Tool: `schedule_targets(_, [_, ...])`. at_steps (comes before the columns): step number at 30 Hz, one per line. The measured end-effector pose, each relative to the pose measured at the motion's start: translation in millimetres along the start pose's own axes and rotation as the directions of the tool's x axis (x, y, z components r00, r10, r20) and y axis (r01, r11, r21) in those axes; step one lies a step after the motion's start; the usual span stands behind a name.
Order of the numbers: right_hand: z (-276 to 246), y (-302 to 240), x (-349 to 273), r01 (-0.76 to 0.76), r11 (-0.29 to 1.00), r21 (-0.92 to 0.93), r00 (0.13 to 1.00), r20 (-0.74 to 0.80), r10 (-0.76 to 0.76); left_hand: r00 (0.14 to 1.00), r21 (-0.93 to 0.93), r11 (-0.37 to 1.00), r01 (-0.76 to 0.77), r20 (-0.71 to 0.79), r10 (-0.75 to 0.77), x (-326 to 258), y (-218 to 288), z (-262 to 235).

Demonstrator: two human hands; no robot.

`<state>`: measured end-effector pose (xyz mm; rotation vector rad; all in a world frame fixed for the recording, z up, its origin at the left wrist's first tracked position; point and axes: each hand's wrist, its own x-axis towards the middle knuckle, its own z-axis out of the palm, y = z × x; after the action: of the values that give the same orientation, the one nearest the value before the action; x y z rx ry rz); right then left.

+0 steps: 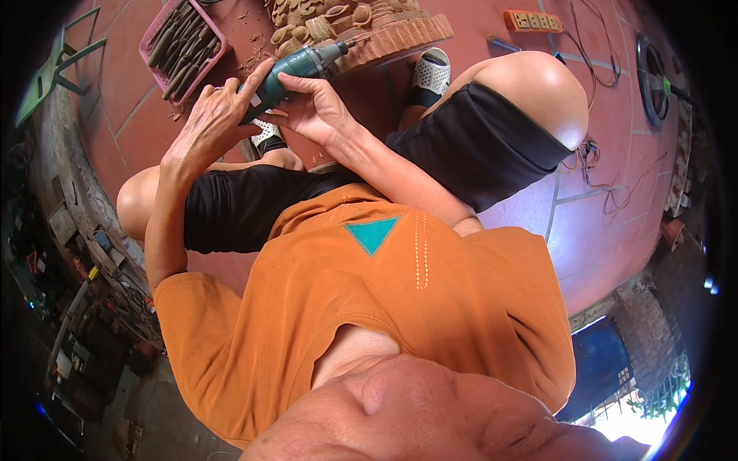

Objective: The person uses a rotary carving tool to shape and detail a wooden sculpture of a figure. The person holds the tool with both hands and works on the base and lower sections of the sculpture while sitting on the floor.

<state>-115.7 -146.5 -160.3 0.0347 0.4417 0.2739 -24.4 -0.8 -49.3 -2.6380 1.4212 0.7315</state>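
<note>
I hold a dark green die grinder [306, 63] across my lap, its body slanting up to the right. My left hand [217, 114] is wrapped around the rear end, with the index finger stretched along the casing. My right hand [317, 110] grips the middle from below, its thumb over the body. A short metal bit shows at the tool's tip. It points at the edge of a carved wooden piece [384, 37]; whether it touches the wood I cannot tell. Rounded relief carving covers the wood's upper side.
A pink basket [221, 37] full of chisels stands on the red tile floor at the far left, with wood shavings around it. A green chair [48, 75] is beyond it. An orange power strip [532, 21], loose cords and a black wheel [652, 81] lie to the right.
</note>
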Motion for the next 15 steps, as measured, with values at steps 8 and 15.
schedule_targets(8, [-0.8,1.4,-2.5,-0.017,1.0,0.02,0.999,-0.029,0.017,1.0,-0.02,1.0,-0.016,0.007,0.016,-0.5,-0.5,1.5])
schedule_targets(15, [-1.8,4.7,-6.9,-0.014,0.995,0.1,1.0,-0.025,0.017,0.999,-0.035,0.999,-0.03,0.02,0.03,0.3,0.8,-1.1])
